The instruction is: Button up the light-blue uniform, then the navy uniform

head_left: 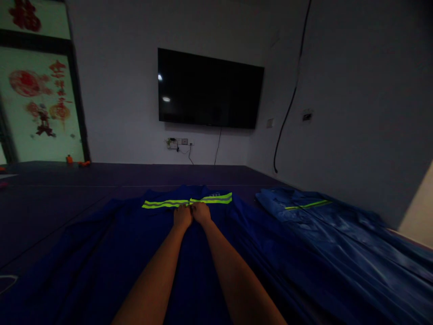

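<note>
On the floor (86, 178), seen from the head, a jacket (125, 243) lies spread out right in front of the person, its collar end away from them and its dark blue cloth running down to the bottom edge of the view. A yellow-green stripe with a grey middle band crosses its chest in two pieces, a left stripe (164, 204) and a right stripe (218, 198), which meet at the front opening, slightly out of line. Small pale print shows just above the right one.

Both arms reach straight out over the cloth. The left hand (183, 217) and the right hand (202, 213) come together at that meeting point, touching or nearly so, each with its fingers curled in and closed on the jacket's front. The fingertips are hidden, so I cannot tell whether they pinch an edge or a fastener.

To the right, a second garment (341, 234) lies on the floor, paler blue and creased, with a thin yellow-green stripe.

Beyond, a TV (209, 90) hangs dark on the wall, with sockets (184, 141) below it. A black cable (291, 104) dangles along the right-hand wall. At far left is a door (20, 135) with red decorations; small orange objects (69, 159) sit near its foot.
</note>
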A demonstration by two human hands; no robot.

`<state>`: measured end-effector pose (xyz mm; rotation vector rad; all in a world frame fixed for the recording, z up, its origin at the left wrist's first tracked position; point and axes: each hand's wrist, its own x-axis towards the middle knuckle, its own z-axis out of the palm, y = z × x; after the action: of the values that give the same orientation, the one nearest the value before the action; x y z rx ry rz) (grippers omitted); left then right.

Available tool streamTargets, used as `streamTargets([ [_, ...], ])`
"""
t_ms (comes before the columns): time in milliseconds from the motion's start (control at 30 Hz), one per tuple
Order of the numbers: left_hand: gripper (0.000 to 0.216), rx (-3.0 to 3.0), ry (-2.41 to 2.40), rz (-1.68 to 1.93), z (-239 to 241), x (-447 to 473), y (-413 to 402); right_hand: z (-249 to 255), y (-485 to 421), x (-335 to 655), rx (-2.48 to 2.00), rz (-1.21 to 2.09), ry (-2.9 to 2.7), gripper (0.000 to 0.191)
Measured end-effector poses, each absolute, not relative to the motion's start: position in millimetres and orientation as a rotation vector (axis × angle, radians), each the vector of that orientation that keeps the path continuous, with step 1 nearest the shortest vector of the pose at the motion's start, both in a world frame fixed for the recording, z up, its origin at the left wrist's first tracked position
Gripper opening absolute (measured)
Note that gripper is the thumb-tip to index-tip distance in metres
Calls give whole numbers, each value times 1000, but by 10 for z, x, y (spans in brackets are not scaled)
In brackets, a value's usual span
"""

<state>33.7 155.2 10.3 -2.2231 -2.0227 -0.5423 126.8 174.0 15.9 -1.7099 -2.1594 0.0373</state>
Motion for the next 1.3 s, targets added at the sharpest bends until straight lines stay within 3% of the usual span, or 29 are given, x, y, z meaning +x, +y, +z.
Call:
streamTargets([
  [467,36,-2235,-2030,-562,86,337,1566,137,1781,1264,-1594,11,-2145,33],
  [1300,31,-2233,-2244,-989,92,342,1720,98,1857,1242,-1619,260,-1950,38],
])
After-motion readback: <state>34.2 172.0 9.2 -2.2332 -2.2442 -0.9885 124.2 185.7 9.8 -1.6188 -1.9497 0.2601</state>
